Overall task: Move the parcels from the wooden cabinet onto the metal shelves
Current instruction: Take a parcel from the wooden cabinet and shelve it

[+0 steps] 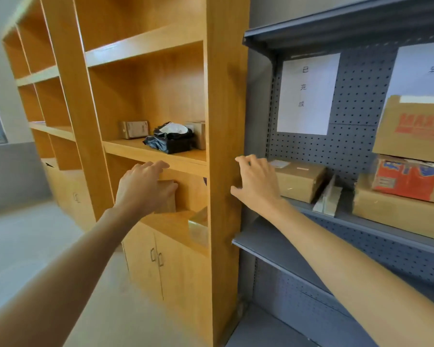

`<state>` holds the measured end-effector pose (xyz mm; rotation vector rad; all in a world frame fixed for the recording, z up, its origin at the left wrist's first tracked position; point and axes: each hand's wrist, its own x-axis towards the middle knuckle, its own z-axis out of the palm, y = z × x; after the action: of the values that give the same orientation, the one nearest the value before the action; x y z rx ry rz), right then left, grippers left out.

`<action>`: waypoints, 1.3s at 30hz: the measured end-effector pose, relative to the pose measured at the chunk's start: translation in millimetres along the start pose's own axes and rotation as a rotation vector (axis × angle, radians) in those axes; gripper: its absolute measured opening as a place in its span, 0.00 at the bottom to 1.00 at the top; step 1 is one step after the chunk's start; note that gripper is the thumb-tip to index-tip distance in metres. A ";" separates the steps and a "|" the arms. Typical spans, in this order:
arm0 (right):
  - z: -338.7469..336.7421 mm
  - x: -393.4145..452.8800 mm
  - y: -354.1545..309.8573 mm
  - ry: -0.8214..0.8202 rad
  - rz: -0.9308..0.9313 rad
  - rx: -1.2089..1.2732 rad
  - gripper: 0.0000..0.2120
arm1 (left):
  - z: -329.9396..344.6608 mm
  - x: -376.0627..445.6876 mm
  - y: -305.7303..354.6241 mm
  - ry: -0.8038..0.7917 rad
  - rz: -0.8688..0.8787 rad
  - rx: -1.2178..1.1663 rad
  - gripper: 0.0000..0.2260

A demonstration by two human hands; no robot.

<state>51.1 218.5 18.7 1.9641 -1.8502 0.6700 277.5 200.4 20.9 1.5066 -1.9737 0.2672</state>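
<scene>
Fingers (158,165) of the left hand (144,187) are spread and loosely bent, reaching toward a small brown cardboard box (168,196) in a lower compartment of the wooden cabinet (221,121); the hand covers part of the box, and whether it touches cannot be told. One level up, the cabinet holds three more parcels: a small taped box (134,129) at the back, a crumpled black plastic bag parcel (169,139) in front, and another brown box (198,135) against the cabinet's right wall. At the lower compartment's right edge lies a shiny tape-wrapped parcel (198,227).

Right of the cabinet's side panel, the right hand (257,182) hovers with fingers relaxed and slightly curled, holding nothing. Just beyond it, the grey metal shelves (268,242) carry a brown parcel (300,180), a thin padded packet (328,197) leaning beside it, then stacked cardboard boxes (409,181) with red printing. A white paper sign (308,93) hangs on the pegboard back.
</scene>
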 end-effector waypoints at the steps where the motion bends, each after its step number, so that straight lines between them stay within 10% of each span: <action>1: 11.2 12.7 -12.3 0.003 -0.008 0.004 0.30 | 2.7 7.6 -17.7 0.001 -0.008 0.008 0.23; 20: 195.2 246.5 -184.4 -0.045 0.043 0.010 0.30 | 67.7 197.0 -285.2 -0.050 0.051 0.136 0.22; 39: 310.6 269.7 -280.1 -0.157 0.567 -0.215 0.29 | 188.5 316.1 -431.3 -0.234 0.544 -0.076 0.21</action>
<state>367.4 -155.9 -67.6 1.3903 -2.4890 0.4437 561.9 -287.5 -29.8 0.9607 -2.5300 0.2441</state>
